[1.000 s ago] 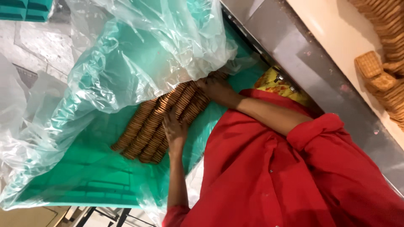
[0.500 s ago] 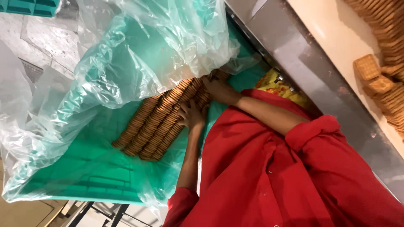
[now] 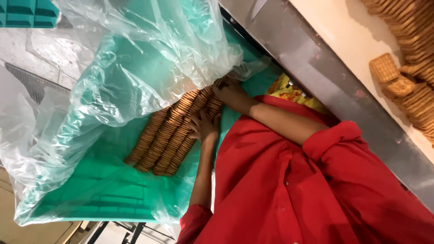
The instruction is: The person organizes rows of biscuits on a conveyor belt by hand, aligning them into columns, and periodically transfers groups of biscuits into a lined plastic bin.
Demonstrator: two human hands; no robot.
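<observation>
Both hands are on the biscuit rows [image 3: 169,135] mid-frame, inside the green crate [image 3: 90,199] lined with a plastic bag [image 3: 135,58]. Left hand [image 3: 204,126] lies flat, fingers together, on the rows; right hand [image 3: 230,92] presses their upper end, fingers partly hidden so can't tell

Biscuits [image 3: 169,135]: brown, square, stacked on edge in three touching rows; lying inside the green crate [image 3: 90,199], near its upper wall.

Loose square tan biscuits [image 3: 384,68] and long stacked rows of the same biscuits [image 3: 416,36] are seen on a pale cream conveyor belt [image 3: 343,40], edged by a grey metal rail [image 3: 316,77]. A teal plastic crate [image 3: 22,12] is seen at the upper left corner.
</observation>
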